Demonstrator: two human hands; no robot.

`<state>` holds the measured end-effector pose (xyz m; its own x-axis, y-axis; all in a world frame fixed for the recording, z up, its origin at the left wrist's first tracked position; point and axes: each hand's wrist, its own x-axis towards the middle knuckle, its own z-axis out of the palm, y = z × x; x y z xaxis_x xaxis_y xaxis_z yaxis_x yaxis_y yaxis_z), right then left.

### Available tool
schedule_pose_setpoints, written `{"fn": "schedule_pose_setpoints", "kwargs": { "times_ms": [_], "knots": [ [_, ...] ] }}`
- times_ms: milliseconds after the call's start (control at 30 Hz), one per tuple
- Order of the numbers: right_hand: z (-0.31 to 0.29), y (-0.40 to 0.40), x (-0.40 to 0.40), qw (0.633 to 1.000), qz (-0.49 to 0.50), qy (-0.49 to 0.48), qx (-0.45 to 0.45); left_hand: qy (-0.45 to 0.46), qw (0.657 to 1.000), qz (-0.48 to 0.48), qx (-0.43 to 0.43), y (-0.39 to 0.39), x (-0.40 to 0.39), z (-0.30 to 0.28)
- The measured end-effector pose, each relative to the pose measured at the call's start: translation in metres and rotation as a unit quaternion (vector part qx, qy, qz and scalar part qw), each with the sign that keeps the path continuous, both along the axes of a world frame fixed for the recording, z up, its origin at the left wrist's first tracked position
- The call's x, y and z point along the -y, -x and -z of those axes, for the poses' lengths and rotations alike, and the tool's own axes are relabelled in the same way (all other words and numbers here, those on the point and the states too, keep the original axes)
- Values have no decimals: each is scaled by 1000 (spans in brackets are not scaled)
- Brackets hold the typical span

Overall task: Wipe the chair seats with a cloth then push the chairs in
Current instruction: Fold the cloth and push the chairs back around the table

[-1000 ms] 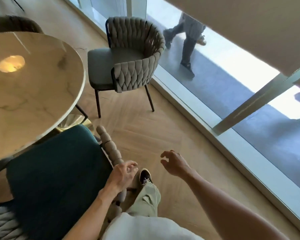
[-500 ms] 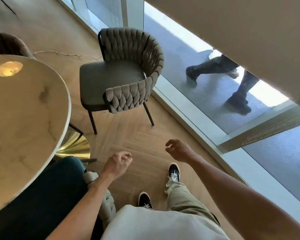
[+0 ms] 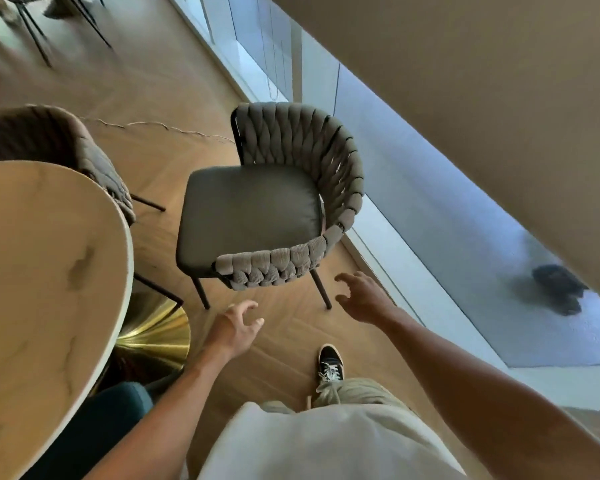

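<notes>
A chair with a dark grey seat (image 3: 250, 213) and a woven grey backrest stands ahead, pulled away from the round marble table (image 3: 42, 282). My left hand (image 3: 234, 327) reaches forward just below the chair's near woven arm, fingers loosely curled, holding nothing. My right hand (image 3: 362, 297) is stretched out beside the chair's right front leg, fingers spread and empty. Neither hand touches the chair. A teal chair seat (image 3: 118, 407) pokes out under the table at the bottom left. No cloth is in view.
Another woven chair (image 3: 66, 147) sits tucked at the table's far side. The table's brass base (image 3: 153, 337) stands left of my foot. A glass wall with a low sill (image 3: 378, 237) runs along the right. A cord (image 3: 153, 126) lies on the wood floor.
My left hand has let go of the teal chair's backrest. I have stepped toward the grey chair, and both hands now reach out close to it.
</notes>
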<state>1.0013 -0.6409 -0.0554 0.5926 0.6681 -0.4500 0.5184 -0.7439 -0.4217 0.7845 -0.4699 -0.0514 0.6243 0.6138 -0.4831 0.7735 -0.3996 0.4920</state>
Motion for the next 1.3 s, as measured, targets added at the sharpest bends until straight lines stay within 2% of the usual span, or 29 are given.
{"fn": "schedule_pose_setpoints", "kwargs": {
  "times_ms": [200, 433, 533, 700, 833, 967, 1100, 1200, 1300],
  "knots": [
    [3, -69, -68, 990, -123, -11, 70, -75, 997, -23, 26, -77, -34, 6],
    [30, -115, -113, 943, -290, 44, 155, -25, 989, 33, -144, -127, -70, 43],
    [45, -122, -114, 920, -350, 54, 169, 8, 986, 25, -164, -144, -77, 52],
    [62, -133, -119, 908, -389, 40, 151, -29, 982, 0, -189, -156, -71, 50],
    [59, -151, -124, 882, -459, 14, 106, -48, 975, -35, -216, -162, -65, 44],
    [53, -167, -113, 834, -547, 41, 67, -18, 966, -92, -243, -166, -32, 43],
    [54, -170, -85, 783, -617, 18, 68, -23, 955, -156, -251, -156, 23, 41],
    [50, -170, -85, 740, -670, 39, 38, -2, 948, -203, -245, -142, 58, 40],
    [45, -178, -89, 712, -700, 55, 4, 24, 939, -252, -232, -127, 89, 39]
  ]
}}
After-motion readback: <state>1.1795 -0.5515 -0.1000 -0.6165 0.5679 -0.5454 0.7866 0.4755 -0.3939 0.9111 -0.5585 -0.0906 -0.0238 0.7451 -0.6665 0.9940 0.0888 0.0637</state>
